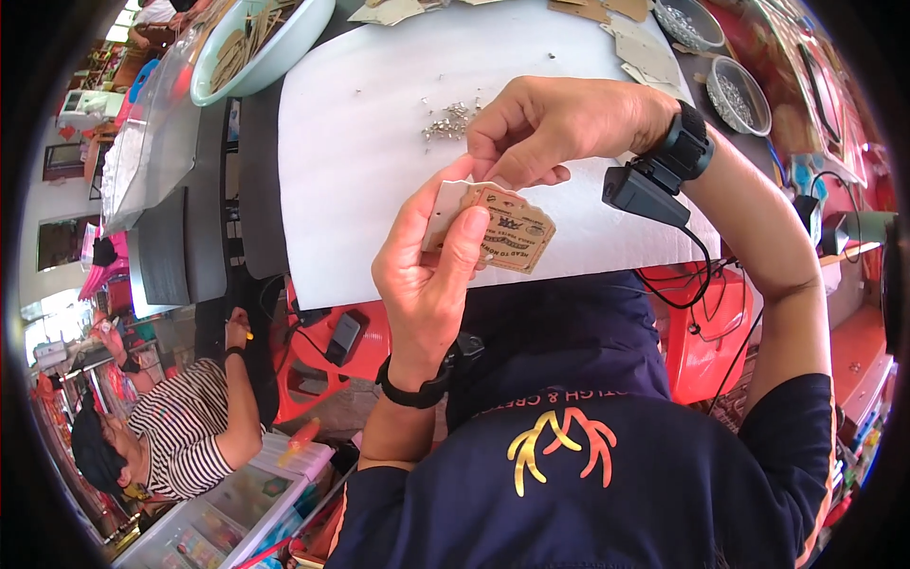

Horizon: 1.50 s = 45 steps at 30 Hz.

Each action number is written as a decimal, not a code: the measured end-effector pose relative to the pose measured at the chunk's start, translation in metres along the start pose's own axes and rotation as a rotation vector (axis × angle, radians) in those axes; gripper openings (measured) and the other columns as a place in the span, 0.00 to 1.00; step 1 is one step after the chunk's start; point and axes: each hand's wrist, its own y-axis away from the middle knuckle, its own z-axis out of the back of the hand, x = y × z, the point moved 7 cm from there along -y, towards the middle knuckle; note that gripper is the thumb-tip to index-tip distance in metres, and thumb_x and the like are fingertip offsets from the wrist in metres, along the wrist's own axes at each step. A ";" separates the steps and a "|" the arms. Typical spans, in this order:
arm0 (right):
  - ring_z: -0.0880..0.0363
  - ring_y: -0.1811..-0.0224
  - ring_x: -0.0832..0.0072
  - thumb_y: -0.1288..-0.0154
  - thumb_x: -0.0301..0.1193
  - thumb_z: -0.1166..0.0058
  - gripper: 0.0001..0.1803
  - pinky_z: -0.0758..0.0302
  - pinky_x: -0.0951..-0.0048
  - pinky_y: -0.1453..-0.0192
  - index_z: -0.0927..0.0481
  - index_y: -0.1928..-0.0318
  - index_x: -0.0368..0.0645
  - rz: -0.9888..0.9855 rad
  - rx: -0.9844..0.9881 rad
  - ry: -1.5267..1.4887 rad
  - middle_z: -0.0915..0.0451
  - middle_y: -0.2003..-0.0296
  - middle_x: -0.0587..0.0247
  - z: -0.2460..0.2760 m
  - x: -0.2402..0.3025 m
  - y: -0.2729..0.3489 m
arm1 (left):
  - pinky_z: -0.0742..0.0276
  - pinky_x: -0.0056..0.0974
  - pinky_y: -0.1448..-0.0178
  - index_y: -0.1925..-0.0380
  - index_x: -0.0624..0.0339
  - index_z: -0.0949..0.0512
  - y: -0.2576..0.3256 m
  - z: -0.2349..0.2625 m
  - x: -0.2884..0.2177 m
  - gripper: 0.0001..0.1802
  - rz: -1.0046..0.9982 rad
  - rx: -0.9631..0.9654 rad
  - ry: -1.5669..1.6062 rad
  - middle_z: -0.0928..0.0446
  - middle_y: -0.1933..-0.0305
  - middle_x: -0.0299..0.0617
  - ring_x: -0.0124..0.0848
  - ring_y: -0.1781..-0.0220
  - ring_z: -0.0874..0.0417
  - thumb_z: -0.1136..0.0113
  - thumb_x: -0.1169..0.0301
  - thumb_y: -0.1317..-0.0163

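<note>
My left hand (425,280) is closed round a small stack of brown printed cards (517,230) with wavy edges, its thumb pressed on the front. The cards are tilted above the near part of a white sheet (355,199). My right hand (559,128) touches the cards' upper edge, thumb and forefinger pinched together. Whatever is between those fingertips is hidden or too small to name. Just beyond my hands, a loose pile of tiny silvery metal pieces (445,125) lies on the sheet, with a few scattered around it.
At the far left stands a pale blue basin (202,87) of brown strips. More cards (649,57) lie at the far right, beside two bowls (761,119) of small silvery pieces. Red stools (706,327) flank me. A person in a striped shirt (185,427) sits to my left.
</note>
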 end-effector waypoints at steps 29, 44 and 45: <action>0.31 0.80 0.85 0.40 0.32 0.40 0.10 0.33 0.80 0.77 0.17 0.66 0.37 0.011 0.038 -0.097 0.27 0.82 0.73 -0.003 -0.004 0.011 | 0.23 0.32 0.45 0.37 0.68 0.33 -0.001 -0.017 -0.001 0.25 -0.069 0.116 -0.046 0.21 0.50 0.48 0.29 0.50 0.18 0.41 0.77 0.34; 0.28 0.77 0.84 0.41 0.33 0.40 0.10 0.28 0.78 0.76 0.18 0.64 0.39 -0.039 -0.003 -0.080 0.25 0.78 0.71 -0.002 -0.001 0.017 | 0.23 0.30 0.48 0.39 0.68 0.33 -0.001 -0.015 0.003 0.24 -0.044 0.094 -0.011 0.21 0.51 0.46 0.26 0.52 0.18 0.41 0.78 0.34; 0.28 0.76 0.84 0.41 0.34 0.40 0.11 0.28 0.78 0.75 0.18 0.64 0.39 -0.029 -0.014 -0.073 0.25 0.78 0.71 -0.002 0.000 0.018 | 0.23 0.30 0.49 0.39 0.67 0.32 -0.001 -0.015 0.003 0.24 -0.042 0.078 0.000 0.21 0.52 0.46 0.25 0.53 0.18 0.41 0.78 0.34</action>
